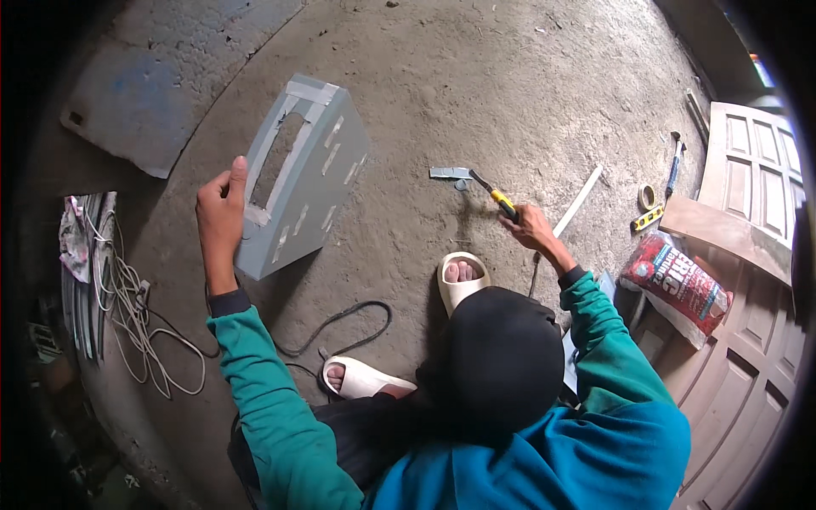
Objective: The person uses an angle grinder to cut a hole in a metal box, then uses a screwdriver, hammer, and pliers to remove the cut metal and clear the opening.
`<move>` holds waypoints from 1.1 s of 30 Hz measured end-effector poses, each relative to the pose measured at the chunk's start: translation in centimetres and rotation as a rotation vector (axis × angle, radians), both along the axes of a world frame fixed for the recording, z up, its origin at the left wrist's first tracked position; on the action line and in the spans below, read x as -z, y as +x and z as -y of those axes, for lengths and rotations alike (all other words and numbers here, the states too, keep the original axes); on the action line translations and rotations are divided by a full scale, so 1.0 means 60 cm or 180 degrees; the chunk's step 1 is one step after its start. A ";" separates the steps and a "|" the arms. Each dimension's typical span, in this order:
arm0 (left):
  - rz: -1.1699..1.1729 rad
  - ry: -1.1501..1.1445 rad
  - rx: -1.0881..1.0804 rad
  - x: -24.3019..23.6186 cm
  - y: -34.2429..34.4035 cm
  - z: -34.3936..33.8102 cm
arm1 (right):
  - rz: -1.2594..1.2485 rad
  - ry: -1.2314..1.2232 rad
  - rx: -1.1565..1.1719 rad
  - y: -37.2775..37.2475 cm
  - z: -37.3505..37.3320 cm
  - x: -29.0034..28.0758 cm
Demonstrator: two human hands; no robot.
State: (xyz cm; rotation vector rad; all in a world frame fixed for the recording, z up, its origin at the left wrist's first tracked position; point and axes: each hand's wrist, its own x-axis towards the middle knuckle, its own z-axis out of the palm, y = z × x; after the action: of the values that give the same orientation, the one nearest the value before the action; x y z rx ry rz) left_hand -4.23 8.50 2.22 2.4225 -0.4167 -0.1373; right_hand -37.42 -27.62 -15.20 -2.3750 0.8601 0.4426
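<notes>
My left hand (223, 217) is closed on the near left edge of a grey box (310, 204), thumb pointing up along it. The box has a long opening in one face, pale smeared bands around it, and several short pale patches on its side. My right hand (529, 228) grips a hand tool (503, 204) by its yellow-and-black handle. A narrow dark blade or shank runs from it toward a small blue-grey strip (450, 172) on the floor. Whether the tip touches the strip, I cannot tell, and the exact tool kind is unclear.
On the left lie a tangled white cable (149, 331) and long strips (89, 289); a black cord (361, 314) loops near my feet. To the right are a pale stick (580, 200), tape roll (648, 197), yellow level (648, 219), hammer-like tool (676, 161), red bag (676, 280) and wooden door panels (748, 340).
</notes>
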 end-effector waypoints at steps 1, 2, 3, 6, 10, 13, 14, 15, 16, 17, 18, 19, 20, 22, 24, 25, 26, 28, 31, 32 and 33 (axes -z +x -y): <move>0.0054 -0.0101 0.0080 0.000 0.001 0.001 | 0.0045 -0.0002 0.0052 0.004 -0.005 -0.008; 0.0060 -0.0072 0.0034 -0.001 0.001 0.002 | 0.0047 0.0023 0.0042 0.006 -0.014 -0.013; 0.0019 -0.0054 0.0032 -0.001 0.002 0.004 | 0.0162 -0.0197 -0.0019 0.008 -0.021 -0.016; 0.0030 -0.0074 0.0022 -0.002 0.001 0.008 | 0.0436 -0.0613 -0.0196 0.003 -0.053 -0.004; 0.0017 -0.0211 0.0028 0.000 -0.001 0.005 | 0.0588 -0.0419 -0.0517 -0.025 -0.107 0.039; -0.0215 0.0076 -0.0047 0.001 0.004 -0.001 | 0.0684 -0.0433 -0.0617 -0.043 -0.129 0.061; -0.0226 0.0098 -0.0051 0.001 0.006 -0.002 | 0.0707 -0.0473 -0.0561 -0.046 -0.133 0.065; -0.0231 0.0116 -0.0039 0.002 0.007 -0.002 | 0.0553 -0.0507 -0.0676 -0.047 -0.132 0.066; -0.0236 0.0127 -0.0017 0.003 0.008 -0.002 | 0.0489 -0.0464 -0.0666 -0.046 -0.131 0.067; -0.0248 0.0130 -0.0002 0.004 0.008 -0.001 | 0.0803 -0.0642 -0.0632 -0.044 -0.127 0.066; -0.0183 0.0032 -0.0017 0.005 0.008 0.000 | 0.1121 -0.0828 -0.0602 -0.040 -0.122 0.065; -0.0155 -0.0063 -0.0042 0.005 0.007 0.001 | 0.1162 -0.0827 -0.0509 -0.036 -0.115 0.064; -0.0123 -0.0069 -0.0039 0.005 0.006 0.001 | 0.1186 -0.0813 -0.0536 -0.030 -0.107 0.063; -0.0216 -0.0047 -0.0055 0.004 0.004 0.001 | 0.1413 -0.0753 -0.0277 -0.015 -0.090 0.062; -0.0222 -0.0001 -0.0049 0.002 0.004 0.002 | 0.1107 -0.0645 -0.0119 0.002 -0.073 0.063; -0.0192 -0.0056 0.0008 0.001 0.004 0.002 | 0.1259 -0.0725 -0.0013 0.014 -0.063 0.064; -0.0204 -0.0005 -0.0033 0.001 0.004 0.002 | 0.1390 -0.0807 0.0095 0.029 -0.053 0.066; -0.0137 -0.0034 0.0023 0.000 0.004 0.003 | 0.1494 -0.0937 0.0022 0.068 -0.032 0.074; -0.0197 0.0126 -0.0054 -0.003 0.003 0.005 | 0.1872 -0.1099 -0.0246 0.125 -0.012 0.089; -0.0205 0.0145 -0.0026 -0.003 0.001 0.006 | 0.2165 -0.1125 -0.0418 0.138 -0.011 0.094; -0.0073 0.0083 -0.0080 -0.002 -0.001 0.007 | 0.1986 -0.1246 -0.0706 0.147 -0.011 0.098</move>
State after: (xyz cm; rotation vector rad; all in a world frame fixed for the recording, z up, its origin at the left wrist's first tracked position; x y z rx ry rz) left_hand -4.28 8.08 2.34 2.4486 -0.3763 -0.1604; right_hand -28.62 -26.96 -21.06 -2.7281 0.4166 -0.4179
